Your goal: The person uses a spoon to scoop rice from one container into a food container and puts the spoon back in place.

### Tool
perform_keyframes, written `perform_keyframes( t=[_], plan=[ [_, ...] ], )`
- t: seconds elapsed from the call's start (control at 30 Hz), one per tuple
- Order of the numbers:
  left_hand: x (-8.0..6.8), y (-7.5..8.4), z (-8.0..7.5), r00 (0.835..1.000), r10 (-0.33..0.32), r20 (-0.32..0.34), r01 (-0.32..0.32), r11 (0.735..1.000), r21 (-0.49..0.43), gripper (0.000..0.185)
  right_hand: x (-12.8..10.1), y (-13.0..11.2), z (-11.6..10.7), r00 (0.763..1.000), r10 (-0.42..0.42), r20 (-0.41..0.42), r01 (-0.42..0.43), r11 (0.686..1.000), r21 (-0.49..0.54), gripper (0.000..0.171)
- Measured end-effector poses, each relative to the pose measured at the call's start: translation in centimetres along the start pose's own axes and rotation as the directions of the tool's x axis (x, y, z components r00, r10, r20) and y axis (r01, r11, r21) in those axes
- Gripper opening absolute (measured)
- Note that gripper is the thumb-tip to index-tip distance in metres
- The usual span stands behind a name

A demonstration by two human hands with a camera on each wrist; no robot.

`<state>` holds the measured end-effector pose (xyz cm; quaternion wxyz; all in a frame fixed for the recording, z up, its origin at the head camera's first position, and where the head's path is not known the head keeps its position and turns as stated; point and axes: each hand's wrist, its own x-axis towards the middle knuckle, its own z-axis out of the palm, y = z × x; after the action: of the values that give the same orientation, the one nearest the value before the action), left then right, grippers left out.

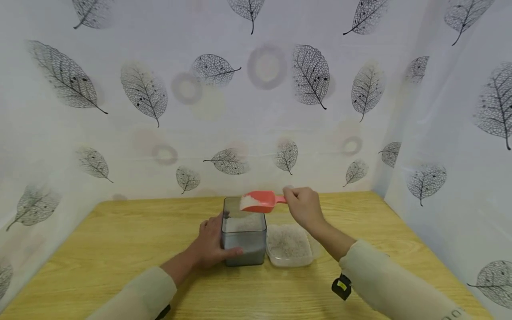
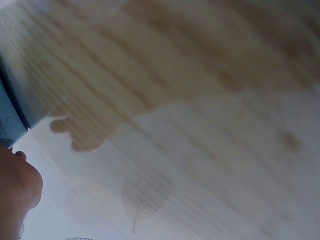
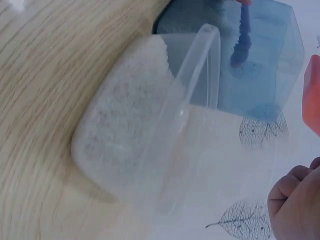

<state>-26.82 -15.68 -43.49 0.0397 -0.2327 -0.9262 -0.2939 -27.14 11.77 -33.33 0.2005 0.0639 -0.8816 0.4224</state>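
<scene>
My right hand [image 1: 305, 208] grips the handle of a red scoop [image 1: 269, 202] that carries white rice [image 1: 249, 201]. The scoop is level above the open top of a clear grey-blue square container [image 1: 250, 253], which has rice inside. My left hand [image 1: 210, 244] holds this container from its left side, thumb across the front and fingers toward the back. Touching or close against its right side stands a clear plastic tub [image 1: 292, 262] filled with rice. In the right wrist view, part of the red scoop [image 3: 312, 95] shows at the edge, beside my curled right hand [image 3: 297, 200].
Both containers stand on a light wood-grain table [image 1: 132, 249]. A white curtain [image 1: 256, 120] with dark leaf prints hangs behind the table and along both sides. A black wrist device [image 1: 342, 286] hangs below my right sleeve.
</scene>
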Motion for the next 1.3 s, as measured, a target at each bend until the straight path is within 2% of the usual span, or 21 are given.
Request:
perform_keyframes(
  t=[0.33, 0.5, 0.7, 0.8, 0.9, 1.03, 1.13, 1.2, 1.23, 1.3],
  plan=[
    [-0.1, 0.0, 0.0, 1.000, 0.006, -0.001, -0.006, 1.000, -0.006, 0.117, -0.7, 2.8, -3.5, 0.994, 0.102, 0.047, -0.102, 0.995, -0.008, 0.053],
    [-0.1, -0.1, 0.1, 1.000, 0.026, -0.011, -0.026, 1.000, -0.012, 0.118, -1.5, 4.6, -4.7, 0.991, 0.101, 0.085, -0.100, 0.995, -0.023, 0.052],
    [-0.2, -0.1, 0.2, 0.999, 0.035, -0.025, -0.035, 0.999, -0.013, 0.117, -2.3, 6.7, -5.1, 0.993, 0.003, 0.114, 0.004, 0.998, -0.064, 0.053],
    [-0.2, -0.2, 0.2, 0.999, 0.034, -0.025, -0.035, 0.999, -0.017, 0.118, -2.7, 7.6, -4.9, 0.990, -0.094, 0.105, 0.105, 0.989, -0.103, 0.055],
    [-0.2, -0.2, 0.2, 0.999, 0.044, -0.031, -0.044, 0.999, -0.019, 0.117, -3.0, 8.1, -4.9, 0.973, -0.211, 0.095, 0.222, 0.967, -0.124, 0.056],
    [-0.1, -0.2, 0.2, 0.998, 0.047, -0.031, -0.048, 0.999, -0.025, 0.117, -3.3, 8.1, -4.8, 0.927, -0.365, 0.085, 0.375, 0.913, -0.159, 0.057],
    [-0.1, -0.1, 0.1, 0.999, 0.042, -0.027, -0.043, 0.999, -0.028, 0.118, -3.3, 8.0, -4.8, 0.871, -0.483, 0.083, 0.489, 0.843, -0.222, 0.055],
    [0.0, -0.1, 0.1, 0.999, 0.041, -0.023, -0.042, 0.999, -0.023, 0.117, -3.2, 8.1, -4.8, 0.810, -0.580, 0.087, 0.579, 0.767, -0.277, 0.052],
    [0.0, -0.1, 0.1, 0.999, 0.040, -0.024, -0.041, 0.999, -0.019, 0.117, -3.1, 8.1, -4.8, 0.768, -0.635, 0.089, 0.627, 0.716, -0.306, 0.051],
    [0.0, 0.0, 0.1, 0.999, 0.041, -0.026, -0.042, 0.999, -0.018, 0.117, -2.7, 8.2, -4.8, 0.653, -0.752, 0.090, 0.724, 0.584, -0.367, 0.050]
  ],
)
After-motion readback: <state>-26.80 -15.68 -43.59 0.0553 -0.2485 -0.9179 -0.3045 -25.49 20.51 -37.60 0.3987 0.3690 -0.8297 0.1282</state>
